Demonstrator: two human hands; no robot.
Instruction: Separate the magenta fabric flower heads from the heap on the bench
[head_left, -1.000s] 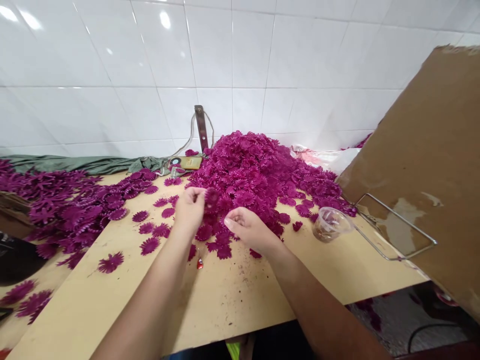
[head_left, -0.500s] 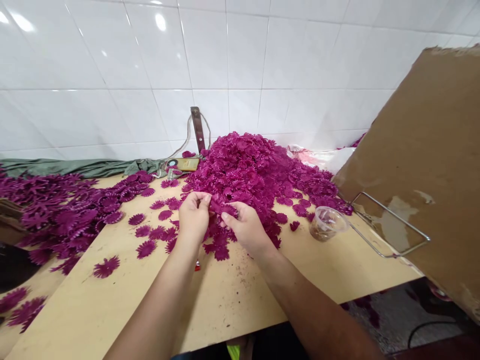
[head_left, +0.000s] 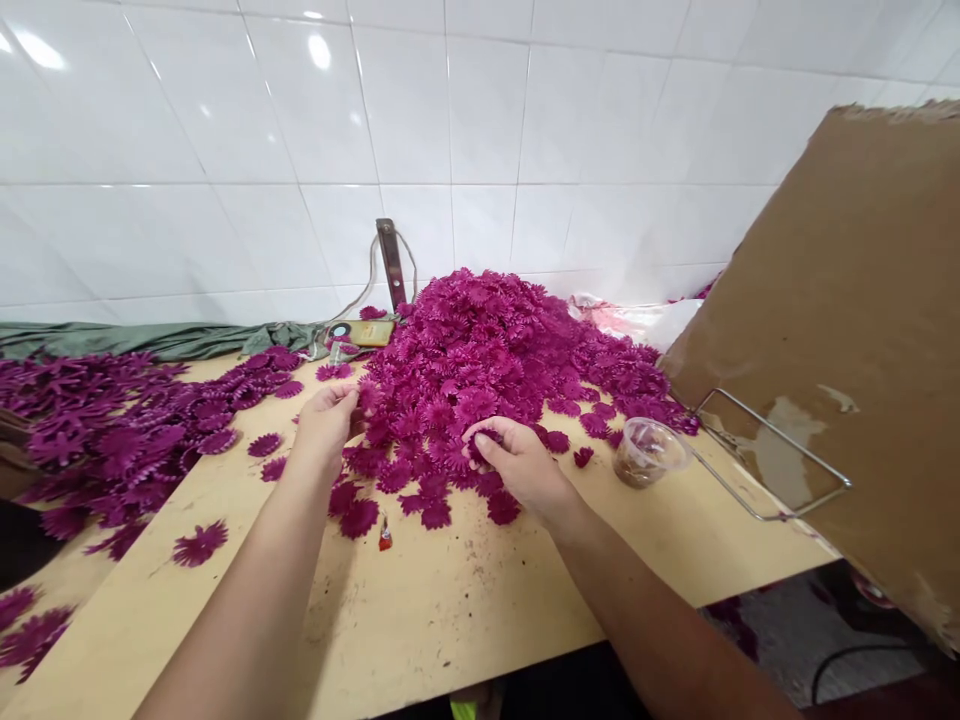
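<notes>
A big heap of magenta fabric flower pieces (head_left: 495,350) lies on the pale wooden table (head_left: 465,600) against the tiled wall. My left hand (head_left: 326,425) is raised at the heap's left edge, its fingers pinched on one magenta flower piece (head_left: 367,397). My right hand (head_left: 517,465) rests on the front of the heap, fingers curled round another flower piece (head_left: 484,440). Loose pieces lie scattered around both hands.
A second spread of flower pieces (head_left: 112,430) covers the table's left side. A clear plastic cup (head_left: 646,452) stands right of my right hand. A brown cardboard sheet (head_left: 847,330) with a wire frame (head_left: 772,450) leans at the right. A small red object (head_left: 385,535) lies near the table's middle.
My hands have drawn apart: the left moved left with a flower piece, the right went down onto the front of the heap.
</notes>
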